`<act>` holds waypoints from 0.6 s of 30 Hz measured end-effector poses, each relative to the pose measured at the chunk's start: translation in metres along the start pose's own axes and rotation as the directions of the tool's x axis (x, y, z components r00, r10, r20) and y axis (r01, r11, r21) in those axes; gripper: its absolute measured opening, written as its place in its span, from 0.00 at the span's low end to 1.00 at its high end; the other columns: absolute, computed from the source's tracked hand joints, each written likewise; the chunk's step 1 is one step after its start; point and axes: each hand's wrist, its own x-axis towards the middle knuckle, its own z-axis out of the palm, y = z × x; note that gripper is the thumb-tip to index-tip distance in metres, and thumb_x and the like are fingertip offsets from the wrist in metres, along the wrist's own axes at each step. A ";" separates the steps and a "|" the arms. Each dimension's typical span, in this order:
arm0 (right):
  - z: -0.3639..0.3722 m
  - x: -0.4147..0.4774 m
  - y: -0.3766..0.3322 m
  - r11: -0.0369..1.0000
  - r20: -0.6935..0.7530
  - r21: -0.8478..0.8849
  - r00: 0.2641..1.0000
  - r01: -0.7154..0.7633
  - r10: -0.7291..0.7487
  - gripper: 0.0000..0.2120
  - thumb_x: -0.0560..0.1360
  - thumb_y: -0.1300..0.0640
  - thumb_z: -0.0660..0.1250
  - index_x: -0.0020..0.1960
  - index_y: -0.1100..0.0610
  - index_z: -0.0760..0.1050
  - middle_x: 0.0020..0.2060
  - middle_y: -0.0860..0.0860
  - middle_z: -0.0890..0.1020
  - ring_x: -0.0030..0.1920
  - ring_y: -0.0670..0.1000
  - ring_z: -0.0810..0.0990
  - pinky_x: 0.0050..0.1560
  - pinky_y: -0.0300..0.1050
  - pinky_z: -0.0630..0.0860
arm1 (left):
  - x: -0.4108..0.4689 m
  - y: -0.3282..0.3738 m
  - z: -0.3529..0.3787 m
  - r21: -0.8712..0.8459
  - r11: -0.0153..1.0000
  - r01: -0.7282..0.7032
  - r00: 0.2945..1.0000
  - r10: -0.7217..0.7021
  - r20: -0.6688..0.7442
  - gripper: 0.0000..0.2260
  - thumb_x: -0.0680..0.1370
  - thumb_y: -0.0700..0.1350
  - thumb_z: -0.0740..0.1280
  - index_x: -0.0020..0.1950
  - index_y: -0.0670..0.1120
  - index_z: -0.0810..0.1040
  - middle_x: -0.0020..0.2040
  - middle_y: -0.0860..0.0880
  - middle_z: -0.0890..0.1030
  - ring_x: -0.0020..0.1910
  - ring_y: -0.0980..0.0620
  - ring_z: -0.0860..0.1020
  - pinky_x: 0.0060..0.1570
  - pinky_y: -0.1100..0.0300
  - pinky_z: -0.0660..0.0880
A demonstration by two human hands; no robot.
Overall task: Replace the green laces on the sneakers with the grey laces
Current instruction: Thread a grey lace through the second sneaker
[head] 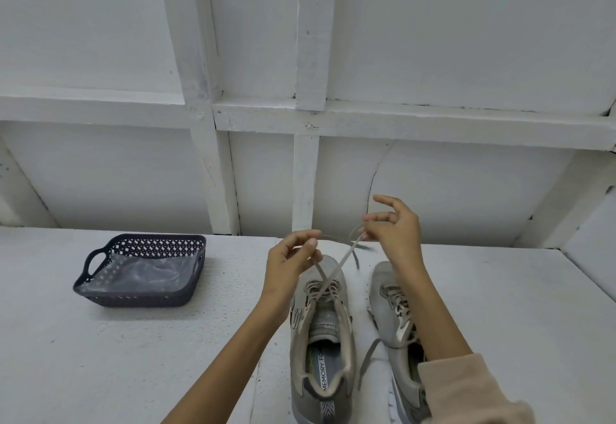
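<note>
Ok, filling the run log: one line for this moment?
left hand pinches lace end | right hand pinches other end | ends crossed above left-side sneaker

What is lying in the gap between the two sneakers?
In the head view, mostly bare white table, plus one loose lace end trailing from the other sneaker, beside the sneaker being laced.

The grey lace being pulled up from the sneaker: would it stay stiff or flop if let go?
Probably floppy: the grey lace runs straight only where the left hand and right hand pinch it taut. Likely very light too, since fingertips alone hold it. The loose lace on the other sneaker lies limp, which suggests the same.
</note>
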 end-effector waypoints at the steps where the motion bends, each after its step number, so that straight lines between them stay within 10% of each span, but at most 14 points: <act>1: -0.003 0.002 -0.001 0.996 0.003 0.087 1.000 -0.023 0.023 0.22 0.71 0.75 0.66 0.62 0.60 0.74 0.43 0.61 0.83 0.32 0.52 0.82 0.39 0.42 0.82 | 0.002 0.004 -0.002 -0.034 0.999 -0.003 1.000 0.003 -0.004 0.08 0.78 0.37 0.66 0.56 0.40 0.81 0.41 0.45 0.81 0.41 0.50 0.80 0.54 0.52 0.79; 18: -0.002 0.027 -0.061 0.872 -0.173 0.428 0.969 0.237 -0.178 0.13 0.77 0.70 0.63 0.60 0.59 0.68 0.44 0.59 0.79 0.34 0.55 0.85 0.40 0.46 0.81 | 0.030 0.067 -0.023 -0.285 0.927 -0.243 0.962 0.194 -0.191 0.09 0.81 0.38 0.61 0.59 0.41 0.77 0.50 0.47 0.80 0.46 0.54 0.80 0.49 0.58 0.80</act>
